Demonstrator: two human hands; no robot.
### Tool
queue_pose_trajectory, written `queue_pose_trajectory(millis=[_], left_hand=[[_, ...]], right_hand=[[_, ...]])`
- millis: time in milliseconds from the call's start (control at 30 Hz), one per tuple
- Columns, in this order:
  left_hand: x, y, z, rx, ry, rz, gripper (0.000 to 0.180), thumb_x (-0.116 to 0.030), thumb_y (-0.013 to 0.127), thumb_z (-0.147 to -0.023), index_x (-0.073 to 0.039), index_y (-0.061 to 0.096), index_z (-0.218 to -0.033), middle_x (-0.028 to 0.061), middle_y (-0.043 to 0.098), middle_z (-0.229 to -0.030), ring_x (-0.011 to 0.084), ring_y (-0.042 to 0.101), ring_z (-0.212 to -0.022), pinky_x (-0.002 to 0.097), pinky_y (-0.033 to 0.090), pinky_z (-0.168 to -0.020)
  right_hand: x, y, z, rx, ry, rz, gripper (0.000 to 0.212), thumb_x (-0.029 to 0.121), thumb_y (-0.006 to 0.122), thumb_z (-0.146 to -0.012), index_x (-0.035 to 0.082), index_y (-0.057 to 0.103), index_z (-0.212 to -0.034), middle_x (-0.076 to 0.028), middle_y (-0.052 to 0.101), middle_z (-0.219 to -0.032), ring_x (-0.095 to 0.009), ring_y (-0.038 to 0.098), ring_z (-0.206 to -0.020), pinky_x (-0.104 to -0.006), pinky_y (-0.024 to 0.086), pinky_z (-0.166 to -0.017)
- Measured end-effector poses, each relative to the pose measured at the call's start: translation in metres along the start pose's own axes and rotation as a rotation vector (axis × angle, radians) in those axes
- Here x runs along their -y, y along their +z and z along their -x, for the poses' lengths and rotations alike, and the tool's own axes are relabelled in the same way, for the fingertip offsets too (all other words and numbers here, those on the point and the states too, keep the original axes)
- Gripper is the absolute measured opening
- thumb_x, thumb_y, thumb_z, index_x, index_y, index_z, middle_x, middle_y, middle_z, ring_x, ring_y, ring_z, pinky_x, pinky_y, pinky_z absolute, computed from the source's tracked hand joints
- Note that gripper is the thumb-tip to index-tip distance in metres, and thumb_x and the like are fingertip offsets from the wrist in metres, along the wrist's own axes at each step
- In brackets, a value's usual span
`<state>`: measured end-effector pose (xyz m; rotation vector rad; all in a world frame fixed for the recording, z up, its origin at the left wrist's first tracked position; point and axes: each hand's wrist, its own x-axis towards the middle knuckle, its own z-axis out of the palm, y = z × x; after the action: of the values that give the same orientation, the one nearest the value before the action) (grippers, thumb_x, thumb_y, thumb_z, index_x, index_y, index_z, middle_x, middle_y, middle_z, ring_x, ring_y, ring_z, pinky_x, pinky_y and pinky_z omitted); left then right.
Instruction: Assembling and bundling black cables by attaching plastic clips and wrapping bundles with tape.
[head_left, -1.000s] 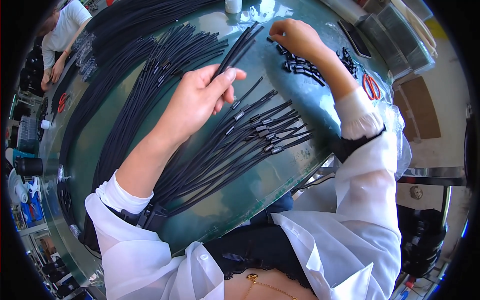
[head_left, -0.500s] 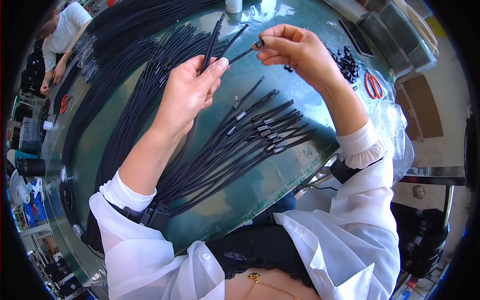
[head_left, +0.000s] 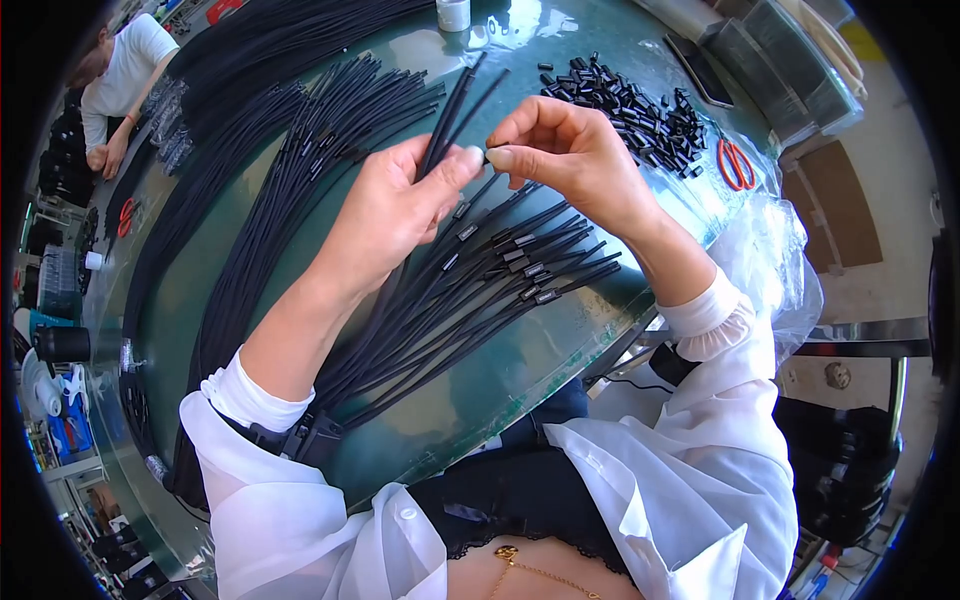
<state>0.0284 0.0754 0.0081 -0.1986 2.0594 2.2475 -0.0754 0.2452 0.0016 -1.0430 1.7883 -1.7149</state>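
Note:
My left hand (head_left: 395,205) is closed around a few thin black cables (head_left: 462,108), whose ends stick up past the thumb. Close beside it, my right hand (head_left: 570,160) pinches a small black sleeve (head_left: 487,156) against one of these cables, mostly hidden by the fingertips. Below the hands, a fan of black cables (head_left: 440,320) lies on the green table (head_left: 470,420), with small black sleeves (head_left: 516,256) near many of their ends. To the right of my right hand is a pile of loose black sleeves (head_left: 630,110).
Long black cable bundles (head_left: 250,220) cover the left side of the table. Red-handled scissors (head_left: 735,165), a phone (head_left: 698,70) and clear plastic bins (head_left: 785,75) are at the right. A white container (head_left: 453,14) stands at the back. Another person (head_left: 125,75) works at the far left.
My right hand has come down and left toward my left hand, with the sleeve moving along the cable. The sleeve pile shows more fully. The other person's hands have moved.

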Motion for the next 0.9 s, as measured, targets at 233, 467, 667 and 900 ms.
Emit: queue_pose_trajectory(millis=[233,467,667,900], left_hand=[[0.001,-0.001,-0.002,0.08,0.001,0.0,0.023,-0.027,0.06,-0.089,-0.005,0.062,-0.088,-0.0075,0.043,-0.06,0.0001,0.034,-0.049,0.0172,0.026,-0.043],[0.012,-0.034,0.004,-0.08,0.048,-0.23,0.024,-0.026,0.057,-0.091,-0.003,0.063,-0.092,-0.0051,0.05,-0.064,0.0005,0.038,-0.05,0.0175,0.029,-0.043],[-0.005,-0.019,0.003,-0.085,0.064,0.011,0.024,-0.027,0.054,-0.092,-0.004,0.06,-0.097,-0.0043,0.051,-0.066,0.0006,0.037,-0.049,0.0174,0.028,-0.043],[-0.009,-0.009,-0.009,-0.191,0.018,0.015,0.019,-0.025,0.058,-0.09,-0.007,0.058,-0.091,-0.0082,0.039,-0.059,0.0001,0.029,-0.046,0.0177,0.024,-0.043]], right_hand=[[0.003,-0.004,0.008,0.042,0.063,-0.122,0.013,0.012,0.066,-0.084,0.001,0.062,-0.088,-0.003,0.063,-0.077,-0.008,0.059,-0.07,-0.021,0.049,-0.066],[-0.003,-0.055,0.003,0.221,0.217,0.154,0.012,0.014,0.065,-0.085,0.002,0.064,-0.085,-0.001,0.063,-0.076,-0.008,0.059,-0.073,-0.0212,0.048,-0.068],[-0.048,-0.11,-0.078,-0.154,-0.029,1.164,0.016,0.017,0.065,-0.079,0.006,0.066,-0.091,-0.01,0.065,-0.08,-0.02,0.062,-0.075,-0.0315,0.049,-0.073],[-0.066,-0.118,-0.128,-0.078,0.182,1.293,0.016,0.017,0.065,-0.079,0.005,0.066,-0.09,-0.01,0.066,-0.081,-0.02,0.062,-0.078,-0.0314,0.049,-0.072]])
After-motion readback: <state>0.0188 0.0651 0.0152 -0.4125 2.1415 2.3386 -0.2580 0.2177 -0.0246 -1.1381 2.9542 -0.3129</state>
